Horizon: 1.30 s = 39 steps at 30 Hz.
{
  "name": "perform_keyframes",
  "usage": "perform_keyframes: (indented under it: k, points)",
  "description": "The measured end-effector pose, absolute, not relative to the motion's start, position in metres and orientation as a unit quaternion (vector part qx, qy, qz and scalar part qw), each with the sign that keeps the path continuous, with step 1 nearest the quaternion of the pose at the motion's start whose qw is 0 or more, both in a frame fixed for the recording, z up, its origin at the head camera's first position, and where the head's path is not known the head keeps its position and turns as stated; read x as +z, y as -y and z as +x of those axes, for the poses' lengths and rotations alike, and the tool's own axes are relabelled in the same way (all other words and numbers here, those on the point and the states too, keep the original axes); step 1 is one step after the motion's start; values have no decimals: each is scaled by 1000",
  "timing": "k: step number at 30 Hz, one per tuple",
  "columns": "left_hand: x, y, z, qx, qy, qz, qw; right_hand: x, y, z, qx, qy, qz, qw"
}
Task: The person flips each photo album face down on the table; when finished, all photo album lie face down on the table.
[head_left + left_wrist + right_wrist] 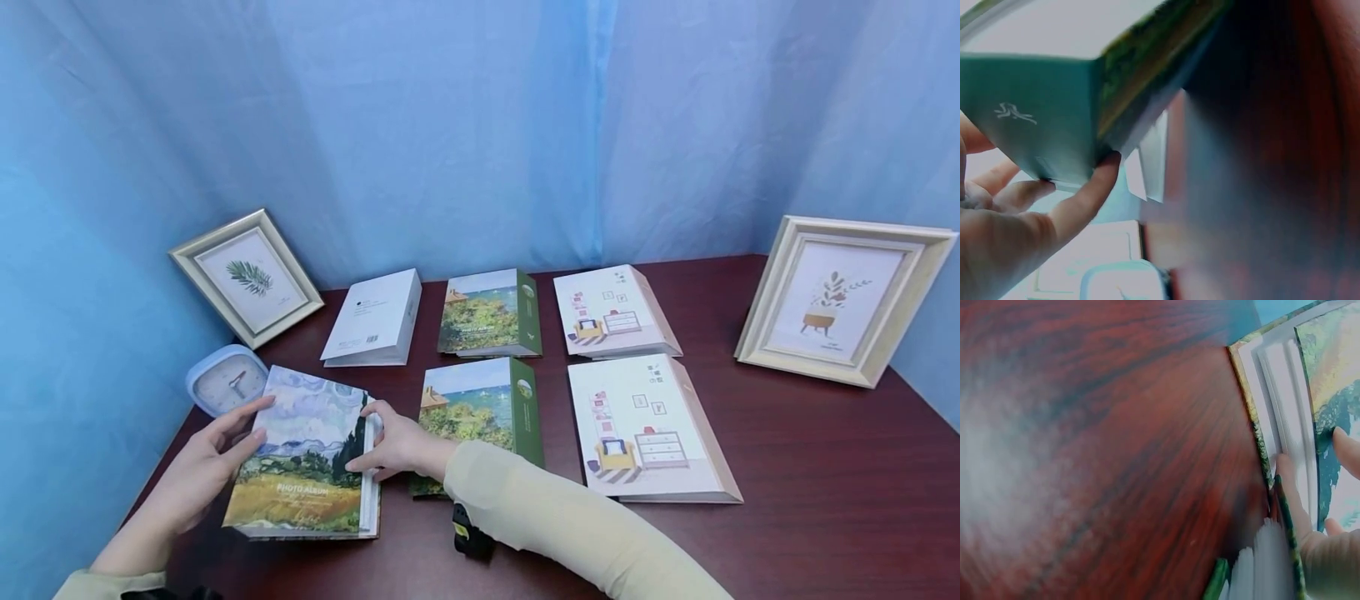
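Observation:
A photo album [300, 458] with a painted field, dark trees and a swirling sky on its cover is between my hands at the table's left. Its green spine [1029, 112] shows in the left wrist view. My left hand [191, 475] holds it at the spine side, thumb and fingers against the spine's edges. My right hand [401, 442] grips the page side, with thumb on the front cover and a finger against the page edges [1282, 406]. Whether the album rests fully on the table is unclear. My right forearm partly covers a seaside-garden album [472, 400].
Behind stand a white album [375, 312], another seaside album [480, 312] and a furniture-drawing album [611, 308]. A larger furniture album [645, 433] lies front right. A blue clock [228, 383] sits beside the left frame [251, 279]; another frame [843, 304] stands right on the dark red table [817, 483].

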State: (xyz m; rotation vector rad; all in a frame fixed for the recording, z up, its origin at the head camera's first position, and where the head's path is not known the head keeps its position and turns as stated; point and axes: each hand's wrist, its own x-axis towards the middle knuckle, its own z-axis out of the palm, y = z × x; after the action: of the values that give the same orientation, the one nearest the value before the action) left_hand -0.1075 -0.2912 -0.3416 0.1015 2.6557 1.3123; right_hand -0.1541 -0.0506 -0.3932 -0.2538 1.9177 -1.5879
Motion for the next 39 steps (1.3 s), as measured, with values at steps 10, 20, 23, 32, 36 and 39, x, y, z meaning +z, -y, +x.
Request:
perform_keyframes:
  k: [10, 20, 23, 32, 36, 39]
  points:
    - [-316, 271, -105, 385, -919, 70, 56, -389, 53, -152, -460, -847, -155, 216]
    - [-299, 252, -104, 368, -922, 108, 49, -369, 51, -150, -480, -833, -201, 189]
    - [-297, 249, -105, 376, -918, 117, 50, -363, 47, -150, -508, -814, -199, 199]
    - [-298, 239, -104, 436, -886, 153, 44, -344, 34, -149, -645, -705, -148, 255]
    - [-301, 235, -104, 419, -894, 159, 28, -337, 29, -148, -663, -693, -140, 246]
    - [-304, 232, -103, 398, -903, 159, 8, -333, 26, -146, -663, -696, -139, 240]
